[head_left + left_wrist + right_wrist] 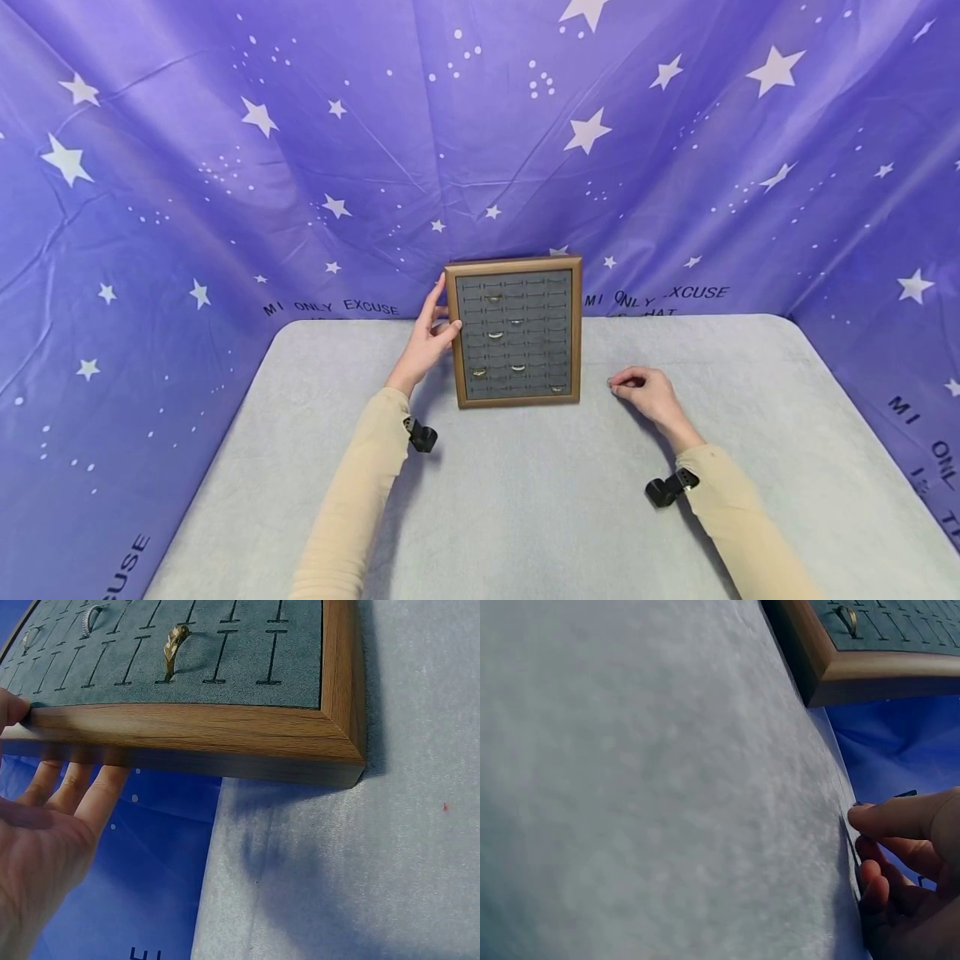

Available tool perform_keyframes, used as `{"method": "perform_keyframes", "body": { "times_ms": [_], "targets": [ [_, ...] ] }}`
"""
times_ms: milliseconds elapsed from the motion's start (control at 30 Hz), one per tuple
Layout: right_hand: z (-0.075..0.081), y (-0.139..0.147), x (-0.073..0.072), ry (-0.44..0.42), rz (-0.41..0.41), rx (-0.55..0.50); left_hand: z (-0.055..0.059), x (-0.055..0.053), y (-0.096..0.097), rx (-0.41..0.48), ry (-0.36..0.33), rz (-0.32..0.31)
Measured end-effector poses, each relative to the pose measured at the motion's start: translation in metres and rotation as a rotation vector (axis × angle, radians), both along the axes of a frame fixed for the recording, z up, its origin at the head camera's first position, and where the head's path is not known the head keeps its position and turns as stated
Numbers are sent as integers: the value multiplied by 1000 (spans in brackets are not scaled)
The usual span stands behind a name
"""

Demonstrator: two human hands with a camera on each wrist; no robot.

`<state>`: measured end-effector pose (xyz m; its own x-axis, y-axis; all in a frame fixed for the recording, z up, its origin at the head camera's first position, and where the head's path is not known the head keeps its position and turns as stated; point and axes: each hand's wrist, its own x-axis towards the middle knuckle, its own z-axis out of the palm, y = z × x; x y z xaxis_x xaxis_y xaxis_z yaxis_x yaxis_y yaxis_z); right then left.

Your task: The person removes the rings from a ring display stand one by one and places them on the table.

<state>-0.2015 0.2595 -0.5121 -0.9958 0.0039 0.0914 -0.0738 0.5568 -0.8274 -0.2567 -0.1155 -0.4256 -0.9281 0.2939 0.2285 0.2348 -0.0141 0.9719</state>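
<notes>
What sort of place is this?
Probably a makeshift indoor recording booth: a purple, star-printed fabric backdrop hangs behind and on both sides of a pale grey, cloth-like-topped table, and small black cameras are worn at both wrists.

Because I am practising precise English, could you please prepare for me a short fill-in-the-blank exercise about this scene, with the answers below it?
1. The person's ____ hand grips the brown frame.
2. In the head view, the frame is located ____ this hand and the other hand.
3. In the head view, the lowest ring sits near the frame's bottom ____ corner.
4. The large white pointed shapes on the purple backdrop are ____.

Missing words: left; between; right; stars.
</notes>
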Motion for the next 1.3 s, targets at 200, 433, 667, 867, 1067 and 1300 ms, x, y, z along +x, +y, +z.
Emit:
{"method": "perform_keyframes", "body": {
  "times_ms": [200,433,667,867,1067,1300],
  "targets": [
    [3,0,-2,-16,31,55,1,0,1,-4,-7,3],
    [3,2,-1,-15,48,16,-10,-8,-1,-1,-20,13],
    [-1,5,5,1,52,-135,-23,-17,-3,-14,-8,26],
    [-1,4,9,-18,22,-202,-25,-16,-3,-17,14,23],
    [6,-2,10,-49,11,-221,-23,-17,-4,-19,14,22],
    [24,-19,6,-15,34,-290,-22,-16,-6,-25,-16,24]
  ]
}}
